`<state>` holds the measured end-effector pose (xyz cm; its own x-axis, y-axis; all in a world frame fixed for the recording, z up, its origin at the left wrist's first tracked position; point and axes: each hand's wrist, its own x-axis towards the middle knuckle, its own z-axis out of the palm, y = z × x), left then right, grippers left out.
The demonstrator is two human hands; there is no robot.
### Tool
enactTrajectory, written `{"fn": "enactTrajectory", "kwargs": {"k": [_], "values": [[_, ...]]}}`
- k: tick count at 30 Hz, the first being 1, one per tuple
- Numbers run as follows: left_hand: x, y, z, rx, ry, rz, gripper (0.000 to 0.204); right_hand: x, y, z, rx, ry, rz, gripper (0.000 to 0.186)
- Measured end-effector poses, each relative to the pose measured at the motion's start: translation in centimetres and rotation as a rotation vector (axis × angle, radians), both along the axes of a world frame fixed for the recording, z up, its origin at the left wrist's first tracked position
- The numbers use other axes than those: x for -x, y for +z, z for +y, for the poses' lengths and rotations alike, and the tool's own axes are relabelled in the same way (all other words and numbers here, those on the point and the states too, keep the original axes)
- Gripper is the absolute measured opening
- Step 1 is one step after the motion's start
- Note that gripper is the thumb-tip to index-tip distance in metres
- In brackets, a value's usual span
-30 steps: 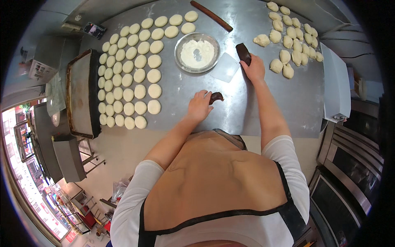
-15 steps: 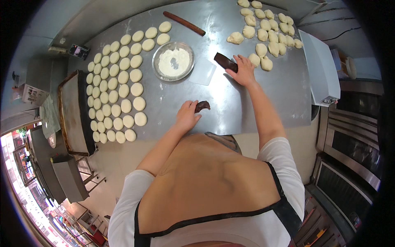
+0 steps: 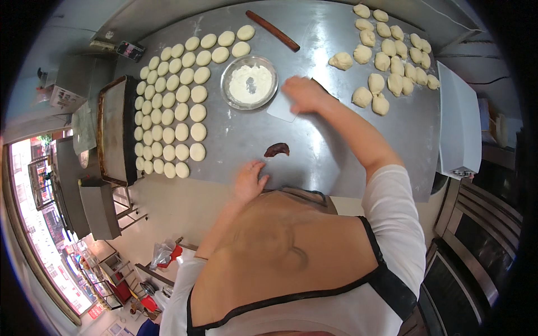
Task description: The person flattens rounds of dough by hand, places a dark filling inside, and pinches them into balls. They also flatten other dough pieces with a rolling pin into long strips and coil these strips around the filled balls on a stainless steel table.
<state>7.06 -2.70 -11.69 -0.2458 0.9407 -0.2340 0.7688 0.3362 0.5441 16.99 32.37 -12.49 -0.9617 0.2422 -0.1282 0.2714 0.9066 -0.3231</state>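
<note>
My left hand (image 3: 249,180), slightly blurred, is over the front edge of the steel table, thumb and fingers apart with nothing between them. Just beyond its fingertips a curved dark brown lump (image 3: 277,149) lies on the table. My right hand (image 3: 302,94) reaches in from the right, over the upper right edge of a flat whitish scraper (image 3: 282,108). Its fingers are smeared by motion, so its grip is unclear. A dark block (image 3: 320,85) is mostly hidden behind that hand and wrist. Left of the scraper stands a metal bowl of white flour (image 3: 250,75).
Rows of flattened dough rounds (image 3: 182,94) cover the table's left side. Rougher dough pieces (image 3: 395,66) lie at the far right. A wooden rolling pin (image 3: 273,30) rests at the back. Beside the table are a dark-rimmed baking tray (image 3: 131,131) and a pale box-shaped machine (image 3: 458,123).
My left hand has let go of the dark brown lump and drawn back toward me. My right hand has left the dark block and moved left to the scraper. The view has shifted.
</note>
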Motion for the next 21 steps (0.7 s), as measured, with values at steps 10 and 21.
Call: {"fn": "enactTrajectory", "kwargs": {"k": [10, 21], "values": [[2.5, -1.1, 0.1, -0.086, -0.216, -0.122, 0.033, 1.9, -2.7, -3.9, -0.232, 0.16, 0.117, 0.021], [4.0, -0.9, 4.7, -0.166, -0.324, -0.257, 0.022, -29.1, -3.0, -2.7, 0.072, -1.712, 0.539, 0.038]]}}
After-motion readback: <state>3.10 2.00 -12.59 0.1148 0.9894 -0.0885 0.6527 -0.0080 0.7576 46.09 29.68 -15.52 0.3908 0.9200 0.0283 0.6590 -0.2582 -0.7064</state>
